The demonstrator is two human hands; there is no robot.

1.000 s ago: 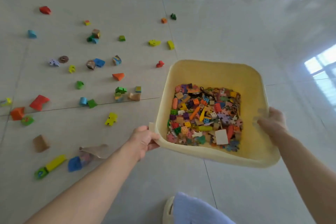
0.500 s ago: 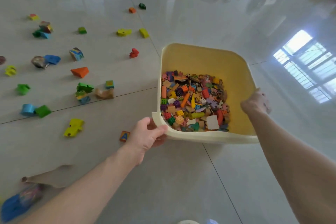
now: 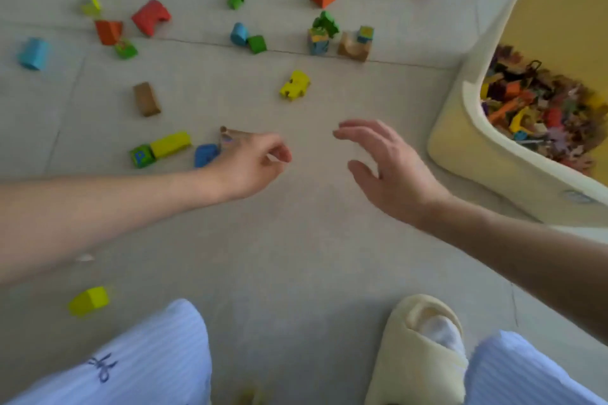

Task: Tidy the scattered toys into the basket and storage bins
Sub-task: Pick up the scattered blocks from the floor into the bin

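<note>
Plainly, both hands hung free above the pale tiled floor (image 3: pixel 296 240), neither touching a toy. The left hand (image 3: pixel 250 164) had its fingers loosely curled inward with the thumb near the fingertips, and nothing showed between them. Just beyond its knuckles lay a blue block (image 3: pixel 205 154) and a brown wooden piece (image 3: pixel 230 134), partly hidden by the hand. The right hand (image 3: pixel 385 168) was spread wide, fingers straight and fanned toward the left, thumb apart below them, holding nothing.

The yellow basket (image 3: pixel 460 148) sat on the floor at the right edge, near the right hand but apart from it, its rounded corner turned toward the hands and its long side running up and to the right. It held a heap of small mixed-colour pieces (image 3: pixel 539 115).

Scattered toys lay beyond the hands. A yellow car-shaped block (image 3: pixel 295 85) pointed up and to the right, between the hands and a cluster of 4 blocks (image 3: pixel 339 38). A long yellow block (image 3: pixel 170 144) touched a green cube (image 3: pixel 142 156) end to end, their line rising to the right. A brown block (image 3: pixel 146 99) stood well apart, its long axis nearly up-down in the view. A yellow-green block (image 3: pixel 88 301) lay near the striped trouser leg (image 3: pixel 148 355), and a cream slipper (image 3: pixel 424 352) showed at the bottom.
</note>
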